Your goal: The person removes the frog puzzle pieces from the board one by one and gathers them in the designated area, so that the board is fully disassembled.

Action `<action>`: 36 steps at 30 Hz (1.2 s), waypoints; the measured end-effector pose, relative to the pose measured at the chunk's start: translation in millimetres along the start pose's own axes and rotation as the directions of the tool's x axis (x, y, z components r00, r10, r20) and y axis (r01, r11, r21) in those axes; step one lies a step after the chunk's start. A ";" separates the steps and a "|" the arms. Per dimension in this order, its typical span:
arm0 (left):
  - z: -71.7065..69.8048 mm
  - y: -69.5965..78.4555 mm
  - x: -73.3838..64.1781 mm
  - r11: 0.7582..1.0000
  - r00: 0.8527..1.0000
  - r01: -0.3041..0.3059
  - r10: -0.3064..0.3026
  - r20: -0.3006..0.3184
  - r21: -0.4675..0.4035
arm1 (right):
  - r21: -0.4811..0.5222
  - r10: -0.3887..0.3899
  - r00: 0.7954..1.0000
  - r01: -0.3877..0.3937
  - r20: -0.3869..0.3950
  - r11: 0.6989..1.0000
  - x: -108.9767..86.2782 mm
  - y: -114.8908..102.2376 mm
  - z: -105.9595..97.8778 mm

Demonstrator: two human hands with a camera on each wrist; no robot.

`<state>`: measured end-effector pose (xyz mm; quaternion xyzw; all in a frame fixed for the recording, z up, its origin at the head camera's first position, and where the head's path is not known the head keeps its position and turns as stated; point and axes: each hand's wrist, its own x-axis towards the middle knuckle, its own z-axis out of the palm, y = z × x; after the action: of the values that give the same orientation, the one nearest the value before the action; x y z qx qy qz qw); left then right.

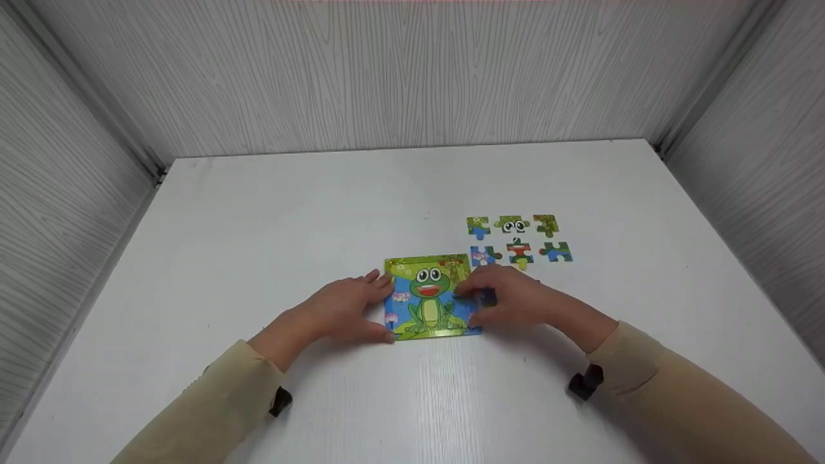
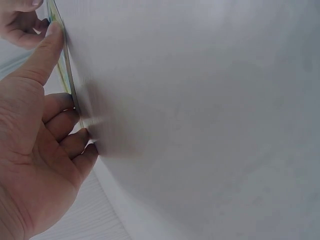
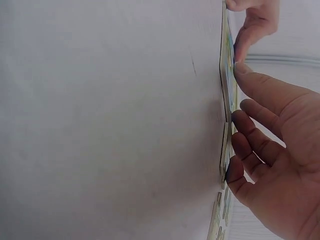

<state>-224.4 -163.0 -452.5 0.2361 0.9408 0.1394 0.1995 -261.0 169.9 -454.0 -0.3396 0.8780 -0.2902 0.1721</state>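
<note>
A square frog puzzle board (image 1: pixel 430 312) lies on the table between the two hands, showing a green frog on blue. My left hand (image 1: pixel 348 309) rests along the board's left edge, its fingers at the upper side and the thumb at the near left corner. My right hand (image 1: pixel 512 296) reaches over the right edge, fingertips and thumb touching the board's right part. In the right wrist view, the other fingers of the right hand (image 3: pixel 280 135) bend loosely beside a flat piece (image 3: pixel 225 150) abutting the board. Part of a dark blue piece (image 1: pixel 490 297) shows beneath the right hand.
Several loose jigsaw pieces lie in rows beyond the right hand, among them one with frog eyes (image 1: pixel 513 225), one with a red mouth (image 1: pixel 517 249) and a green corner piece (image 1: pixel 546 224). Pale wood-grain panels (image 1: pixel 412 77) border the white table (image 1: pixel 309 206) at the back and sides.
</note>
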 end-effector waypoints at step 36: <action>-1.4 -1.1 -1.0 0.999 0.999 -0.035 0.035 -0.010 0.001 | -0.053 -0.016 0.999 0.018 0.042 0.998 0.6 0.0 1.1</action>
<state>-224.7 -164.7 -451.3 0.2519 0.9375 0.1438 0.1921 -260.9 169.0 -454.9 -0.3576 0.8786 -0.2611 0.1787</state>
